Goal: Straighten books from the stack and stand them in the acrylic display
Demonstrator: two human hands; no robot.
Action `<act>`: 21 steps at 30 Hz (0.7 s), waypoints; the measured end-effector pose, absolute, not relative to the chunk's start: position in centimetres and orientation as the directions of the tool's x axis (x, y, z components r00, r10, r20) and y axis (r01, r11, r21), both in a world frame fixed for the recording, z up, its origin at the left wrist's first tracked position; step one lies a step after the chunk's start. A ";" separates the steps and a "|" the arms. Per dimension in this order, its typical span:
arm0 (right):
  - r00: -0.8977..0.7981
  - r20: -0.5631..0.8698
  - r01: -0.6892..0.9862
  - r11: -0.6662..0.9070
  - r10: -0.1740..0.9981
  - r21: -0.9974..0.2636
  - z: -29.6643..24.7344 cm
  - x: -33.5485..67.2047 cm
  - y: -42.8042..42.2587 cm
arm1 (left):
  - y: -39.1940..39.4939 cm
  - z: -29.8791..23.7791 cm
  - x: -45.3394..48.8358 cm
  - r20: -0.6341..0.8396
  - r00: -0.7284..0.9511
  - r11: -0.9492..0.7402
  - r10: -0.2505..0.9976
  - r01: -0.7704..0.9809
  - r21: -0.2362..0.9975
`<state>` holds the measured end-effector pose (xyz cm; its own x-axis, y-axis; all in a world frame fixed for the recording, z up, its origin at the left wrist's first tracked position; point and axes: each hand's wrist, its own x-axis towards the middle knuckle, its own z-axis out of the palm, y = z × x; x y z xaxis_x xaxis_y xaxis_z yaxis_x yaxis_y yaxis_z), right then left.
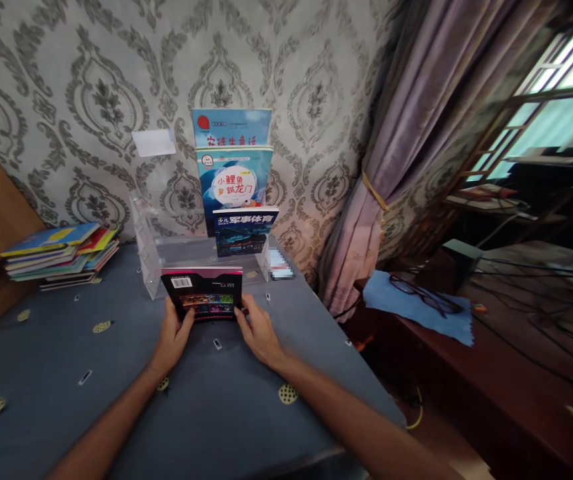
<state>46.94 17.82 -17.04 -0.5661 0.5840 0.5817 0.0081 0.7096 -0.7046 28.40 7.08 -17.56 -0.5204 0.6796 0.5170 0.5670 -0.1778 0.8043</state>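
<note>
A thin dark book [206, 290] with a barcode and a strip of small colourful pictures is held upright between my hands. My left hand [172, 331] grips its lower left corner, thumb on the near face. On the lower right corner, my right hand [259, 328] closes in the same way. Just behind stands a clear tiered display rack [181, 250]. Its right side bears a dark blue book [244, 233] at the front, a turquoise book [234, 177] in the middle and a light blue book [231, 127] at the back.
A stack of books [61, 253] lies at the left on the blue-grey tabletop [116, 373]. A white card [154, 143] shows at the rack's upper left. Beyond the table's right edge, glasses [424, 293] rest on a blue cloth [391, 300], near loose cables and a tied curtain [366, 220].
</note>
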 end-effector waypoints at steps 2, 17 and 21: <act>-0.570 0.580 0.011 0.711 0.582 -0.703 -16.9 47.0 17.8 | 7.1 -17.6 28.4 0.518 -0.518 -0.181 0.681 0.566 0.804; -0.562 0.610 0.004 0.739 0.559 -0.674 -16.5 47.3 18.1 | 7.6 -17.0 29.4 0.557 -0.527 -0.198 0.642 0.588 0.784; -0.537 0.619 0.015 0.740 0.573 -0.672 -16.6 47.5 18.8 | 8.4 -17.0 29.7 0.547 -0.512 -0.198 0.663 0.585 0.787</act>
<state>47.48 18.79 -16.59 -0.5368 0.5734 0.6189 0.0151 0.7400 -0.6725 29.71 8.38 -16.95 -0.5118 0.6626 0.5468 0.5846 -0.1978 0.7869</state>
